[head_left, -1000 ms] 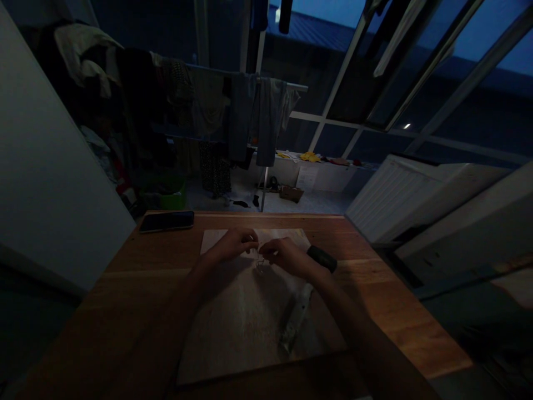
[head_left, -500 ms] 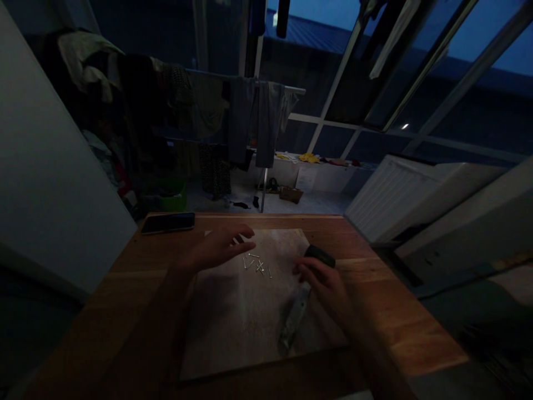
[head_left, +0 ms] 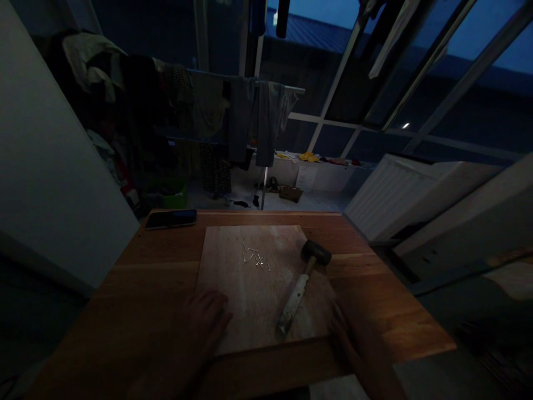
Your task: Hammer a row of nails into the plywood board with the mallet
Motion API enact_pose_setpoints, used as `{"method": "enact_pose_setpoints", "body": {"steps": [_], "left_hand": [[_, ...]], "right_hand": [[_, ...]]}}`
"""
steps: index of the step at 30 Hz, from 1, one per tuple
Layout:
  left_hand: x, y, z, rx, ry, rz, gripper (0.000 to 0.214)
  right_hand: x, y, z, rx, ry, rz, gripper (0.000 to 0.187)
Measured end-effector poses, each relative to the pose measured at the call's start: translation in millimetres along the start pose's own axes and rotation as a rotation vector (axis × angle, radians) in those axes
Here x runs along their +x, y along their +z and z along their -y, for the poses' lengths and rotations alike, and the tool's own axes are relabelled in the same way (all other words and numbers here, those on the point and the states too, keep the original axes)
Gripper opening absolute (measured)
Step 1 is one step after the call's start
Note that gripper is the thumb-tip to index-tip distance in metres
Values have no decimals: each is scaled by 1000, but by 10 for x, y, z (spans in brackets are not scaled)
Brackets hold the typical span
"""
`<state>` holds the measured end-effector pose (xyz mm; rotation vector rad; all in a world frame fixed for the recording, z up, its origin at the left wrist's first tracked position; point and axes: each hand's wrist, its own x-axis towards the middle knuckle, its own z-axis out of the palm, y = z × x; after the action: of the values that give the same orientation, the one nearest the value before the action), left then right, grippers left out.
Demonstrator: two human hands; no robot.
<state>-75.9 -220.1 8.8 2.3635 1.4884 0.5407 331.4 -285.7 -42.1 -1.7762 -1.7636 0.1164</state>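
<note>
A pale wooden board (head_left: pixel 245 311) lies on the wooden table. My left hand (head_left: pixel 206 319) rests at its lower left edge, fingers apart and laid over the surface. At the lower right edge is my right hand (head_left: pixel 343 328), its fingers stretched along the side; the dark hides some of them. Neither hand appears to hold a tool. A hammer (head_left: pixel 295 300) with a black head and worn pale handle lies on the right half of the board, head pointing away. Several loose nails (head_left: pixel 259 261) are scattered near the board's upper middle.
A phone (head_left: pixel 171 219) lies at the table's far left corner. Small dark spots run along the board's far edge. Beyond the wooden table (head_left: pixel 387 300) stand a rack of hanging clothes (head_left: pixel 245 119) and a green tub (head_left: pixel 175 194). The room is dim.
Both hands have come back toward me, from above the nails and the hammer down to the board's near sides. The view has shifted slightly. Hammer and nails look unmoved on the board.
</note>
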Motion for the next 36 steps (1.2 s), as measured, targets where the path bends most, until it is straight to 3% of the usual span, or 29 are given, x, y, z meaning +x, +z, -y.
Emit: {"method": "enact_pose_setpoints", "body": {"steps": [6, 13, 21, 30, 36], "left_hand": [[-375, 150, 85, 177, 178, -144, 37], [-454, 160, -5, 301, 155, -228, 44], [-464, 187, 64, 239, 152, -221, 41], [-693, 275, 456, 330, -27, -263, 46], [-883, 219, 727, 319, -16, -239, 42]], "right_hand": [[-112, 116, -144, -16, 26, 32, 48], [-63, 72, -364, -111, 23, 145, 52], [-21, 82, -34, -133, 1, 101, 52], [-34, 192, 163, -108, -78, 190, 51], [9, 270, 380, -30, -109, 257, 50]]}}
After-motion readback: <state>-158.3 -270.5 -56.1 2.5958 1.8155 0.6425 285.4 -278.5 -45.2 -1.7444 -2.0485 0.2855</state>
